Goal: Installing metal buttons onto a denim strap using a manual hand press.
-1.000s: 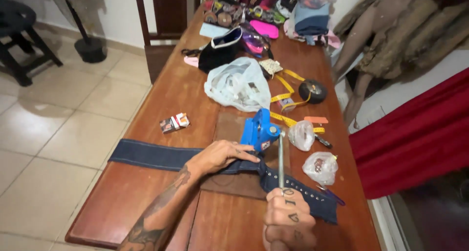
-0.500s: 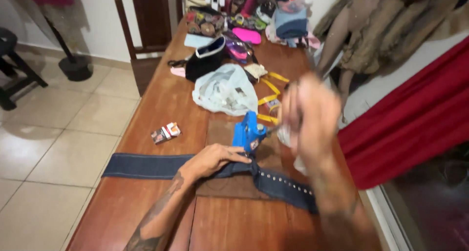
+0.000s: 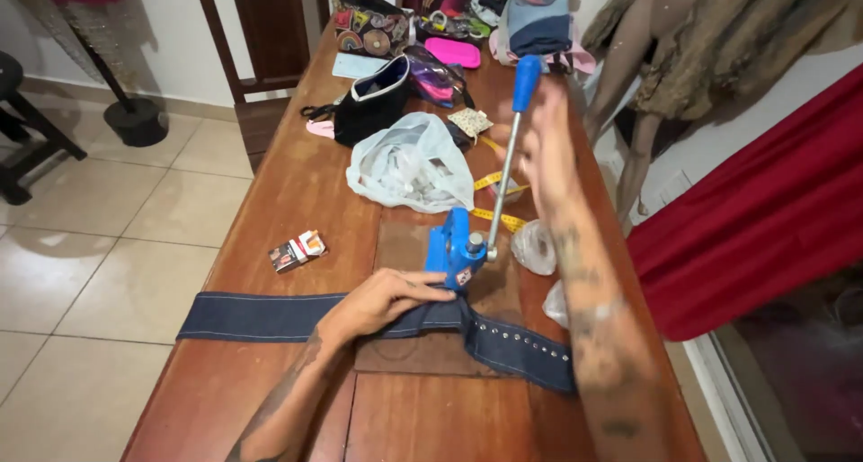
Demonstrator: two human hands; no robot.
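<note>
L hand (image 3: 382, 300) lies flat on denim strip (image 3: 270, 316) w/ fingers spread, feeding it under blue press (image 3: 454, 253); R hand (image 3: 544, 152) loose by raised lever (image 3: 506, 170) – studs (image 3: 521, 341) set right of press, left stretch bare.

Place: a small craft or sewing workshop, set up in what looks like a room of a home.
Work surface: a long wooden tabletop (image 3: 297, 183) on a tiled floor (image 3: 99, 237).
Tools: a blue hand press (image 3: 458, 251) with a long lever, a yellow measuring tape (image 3: 493, 217).
Materials: a denim strip (image 3: 270, 316) set with studs, plastic bags (image 3: 409, 165) of small parts.
Wares: pouches and bags (image 3: 378, 31) piled at the far end.
Surroundings: a mannequin (image 3: 629, 93) draped with cloth, a red fabric (image 3: 764, 210).
</note>
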